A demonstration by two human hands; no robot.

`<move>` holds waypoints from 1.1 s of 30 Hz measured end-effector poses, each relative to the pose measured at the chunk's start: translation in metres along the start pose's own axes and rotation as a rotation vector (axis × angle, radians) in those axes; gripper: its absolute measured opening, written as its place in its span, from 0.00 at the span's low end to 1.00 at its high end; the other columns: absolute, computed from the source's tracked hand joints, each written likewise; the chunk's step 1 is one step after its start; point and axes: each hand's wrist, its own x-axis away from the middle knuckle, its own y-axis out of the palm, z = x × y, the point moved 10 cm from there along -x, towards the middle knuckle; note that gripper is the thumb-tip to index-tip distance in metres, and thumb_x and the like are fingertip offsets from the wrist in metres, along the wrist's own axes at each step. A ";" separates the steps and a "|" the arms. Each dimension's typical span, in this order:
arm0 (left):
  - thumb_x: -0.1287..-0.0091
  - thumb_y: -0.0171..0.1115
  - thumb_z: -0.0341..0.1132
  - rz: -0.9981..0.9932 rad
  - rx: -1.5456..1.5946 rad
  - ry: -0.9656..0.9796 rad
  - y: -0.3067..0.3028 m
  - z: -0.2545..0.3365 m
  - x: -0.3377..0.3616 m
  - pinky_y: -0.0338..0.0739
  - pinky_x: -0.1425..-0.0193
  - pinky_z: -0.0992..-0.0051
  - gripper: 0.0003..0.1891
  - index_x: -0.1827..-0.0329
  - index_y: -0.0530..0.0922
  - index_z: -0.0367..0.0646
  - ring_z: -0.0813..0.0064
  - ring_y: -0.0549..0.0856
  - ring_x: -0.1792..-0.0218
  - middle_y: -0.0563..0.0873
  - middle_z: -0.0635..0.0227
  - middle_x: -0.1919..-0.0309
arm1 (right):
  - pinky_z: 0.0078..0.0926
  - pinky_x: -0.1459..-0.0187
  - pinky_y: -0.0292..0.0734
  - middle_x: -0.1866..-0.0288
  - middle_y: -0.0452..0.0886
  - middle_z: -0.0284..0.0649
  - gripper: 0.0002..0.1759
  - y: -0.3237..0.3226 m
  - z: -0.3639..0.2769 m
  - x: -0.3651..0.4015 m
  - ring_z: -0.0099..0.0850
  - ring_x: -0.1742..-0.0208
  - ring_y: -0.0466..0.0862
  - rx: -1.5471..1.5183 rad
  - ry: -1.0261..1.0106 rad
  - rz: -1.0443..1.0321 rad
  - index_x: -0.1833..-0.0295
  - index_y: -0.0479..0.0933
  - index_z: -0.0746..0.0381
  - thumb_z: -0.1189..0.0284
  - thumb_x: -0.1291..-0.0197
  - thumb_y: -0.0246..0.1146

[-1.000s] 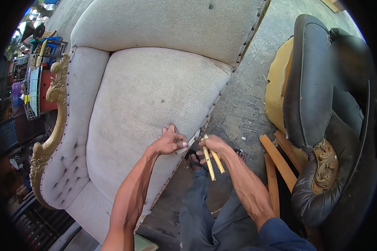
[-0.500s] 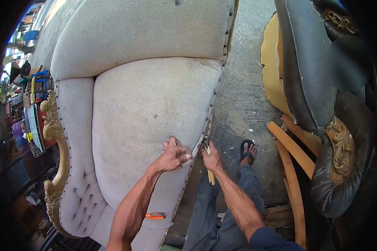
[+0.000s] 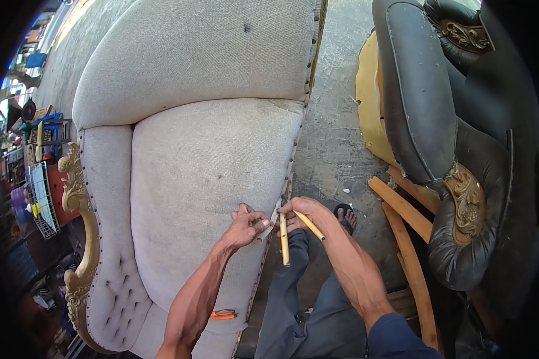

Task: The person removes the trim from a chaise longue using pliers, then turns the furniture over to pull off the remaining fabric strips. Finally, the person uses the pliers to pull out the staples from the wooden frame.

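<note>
A light grey upholstered sofa (image 3: 203, 149) lies before me, with a row of dark tacks along its right edge. My left hand (image 3: 244, 230) rests on the seat fabric near that edge, its fingers closed on a narrow strip of trim (image 3: 269, 228). Just to the right, my right hand (image 3: 305, 210) grips a pair of pincers with yellow handles (image 3: 284, 246). The two handles are spread apart and point down toward me. The pincers' jaws are hidden by my fingers near the sofa edge. An orange-handled tool (image 3: 224, 314) lies on the fabric below my left forearm.
On the right stands a dark leather sofa (image 3: 422, 90) with carved gold panels. Curved wooden pieces (image 3: 410, 257) lean beside it, along with yellow foam (image 3: 368, 96). Carved gold trim (image 3: 81, 239) borders the grey sofa's left side. My sandalled foot (image 3: 345, 216) is on the concrete floor.
My right hand has turned over at the sofa edge, and the pincers' handles have spread apart. My left hand keeps its hold on the trim. The view has shifted slightly.
</note>
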 end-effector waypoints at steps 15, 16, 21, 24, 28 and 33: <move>0.29 0.64 0.45 -0.060 -0.077 0.095 0.000 0.003 0.003 0.52 0.28 0.58 0.14 0.49 0.85 0.46 0.61 0.62 0.45 0.63 0.63 0.54 | 0.36 0.75 0.80 0.77 0.82 0.44 0.13 -0.019 0.016 -0.005 0.36 0.80 0.84 0.516 -0.575 0.715 0.56 0.81 0.67 0.68 0.32 0.56; 0.29 0.64 0.45 -0.062 -0.079 0.102 0.000 0.005 0.004 0.52 0.28 0.58 0.14 0.49 0.85 0.46 0.61 0.62 0.45 0.63 0.63 0.54 | 0.37 0.74 0.81 0.77 0.83 0.43 0.12 -0.018 0.018 -0.003 0.35 0.79 0.85 0.520 -0.590 0.715 0.52 0.80 0.65 0.69 0.32 0.57; 0.28 0.65 0.46 -0.044 -0.077 0.124 -0.005 0.012 0.004 0.52 0.33 0.63 0.15 0.52 0.86 0.43 0.64 0.63 0.48 0.64 0.67 0.58 | 0.38 0.72 0.82 0.76 0.83 0.44 0.13 -0.023 0.014 -0.013 0.36 0.78 0.86 0.712 -0.860 0.852 0.48 0.78 0.64 0.71 0.34 0.57; 0.29 0.64 0.47 -0.072 -0.075 0.083 -0.002 0.008 0.004 0.52 0.30 0.60 0.15 0.51 0.86 0.45 0.63 0.63 0.46 0.64 0.66 0.55 | 0.42 0.56 0.80 0.64 0.85 0.47 0.17 -0.018 0.012 0.007 0.43 0.64 0.87 0.556 -0.672 0.660 0.44 0.77 0.65 0.71 0.36 0.58; 0.29 0.63 0.49 -0.086 -0.001 0.023 -0.003 0.004 0.005 0.52 0.27 0.56 0.16 0.49 0.86 0.48 0.62 0.64 0.43 0.66 0.66 0.53 | 0.43 0.42 0.80 0.40 0.80 0.52 0.21 -0.022 0.040 -0.001 0.45 0.36 0.79 0.384 -0.557 0.408 0.42 0.77 0.67 0.73 0.41 0.59; 0.27 0.61 0.49 -0.064 0.042 0.038 -0.005 0.009 0.008 0.51 0.30 0.58 0.16 0.52 0.84 0.46 0.64 0.63 0.46 0.65 0.67 0.56 | 0.52 0.49 0.86 0.34 0.73 0.48 0.20 -0.005 0.046 0.012 0.43 0.29 0.71 0.274 -0.287 0.186 0.43 0.78 0.68 0.76 0.42 0.62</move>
